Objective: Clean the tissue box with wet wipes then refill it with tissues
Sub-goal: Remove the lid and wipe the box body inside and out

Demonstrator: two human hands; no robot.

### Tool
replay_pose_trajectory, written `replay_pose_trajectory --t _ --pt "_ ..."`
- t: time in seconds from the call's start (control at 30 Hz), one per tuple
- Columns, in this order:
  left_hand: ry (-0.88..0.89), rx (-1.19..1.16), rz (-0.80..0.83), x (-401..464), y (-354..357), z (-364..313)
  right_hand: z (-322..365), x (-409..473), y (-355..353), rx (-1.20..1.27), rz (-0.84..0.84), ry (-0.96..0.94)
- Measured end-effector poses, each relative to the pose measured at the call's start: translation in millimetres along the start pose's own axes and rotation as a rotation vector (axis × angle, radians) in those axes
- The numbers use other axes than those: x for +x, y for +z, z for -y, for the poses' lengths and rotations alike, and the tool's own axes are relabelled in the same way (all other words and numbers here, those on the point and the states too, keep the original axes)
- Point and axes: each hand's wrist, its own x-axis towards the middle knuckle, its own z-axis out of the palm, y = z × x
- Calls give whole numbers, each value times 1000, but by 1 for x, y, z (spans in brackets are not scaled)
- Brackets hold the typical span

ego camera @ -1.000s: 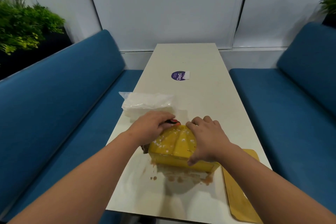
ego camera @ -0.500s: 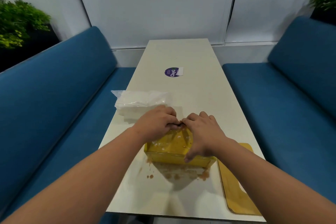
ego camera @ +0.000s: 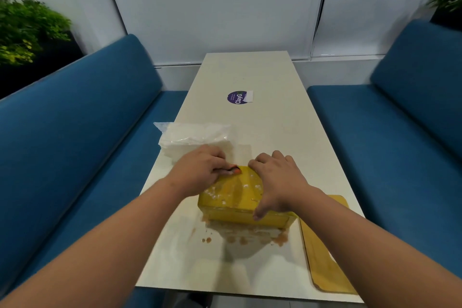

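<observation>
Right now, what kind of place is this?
Probably a café or office booth: blue upholstered benches flank a long white table, with potted greenery behind and a round ClayG sticker on the tabletop.

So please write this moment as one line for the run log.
stage: cleaning | yellow box: dirty, on table | left hand: on box top | right hand: steadies box | tissue pack: unused

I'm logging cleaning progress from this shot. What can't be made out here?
- Head view: what the left hand holds against the yellow tissue box; its fingers hide all but an orange bit.
- Box's far side: behind both hands.
- Right hand covers the box's right top.
- Yellow lid: partly under the right forearm.
</observation>
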Motion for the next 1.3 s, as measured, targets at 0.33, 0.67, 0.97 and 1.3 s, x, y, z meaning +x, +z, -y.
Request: replay_pose_trajectory --t 0.33,0.67,0.97,1.3 --pt "-239 -179 -73 -34 6 -4 -2 1 -3 3 4 9" --pt "-288 -98 -209 -39 18 -13 -1 2 0 -13 8 -18" --pt "-290 -30 -369 -82 40 -29 -3 4 1 -2 18 -13" --pt "-518 63 -465 -67 51 -47 -2 4 0 -5 21 -12"
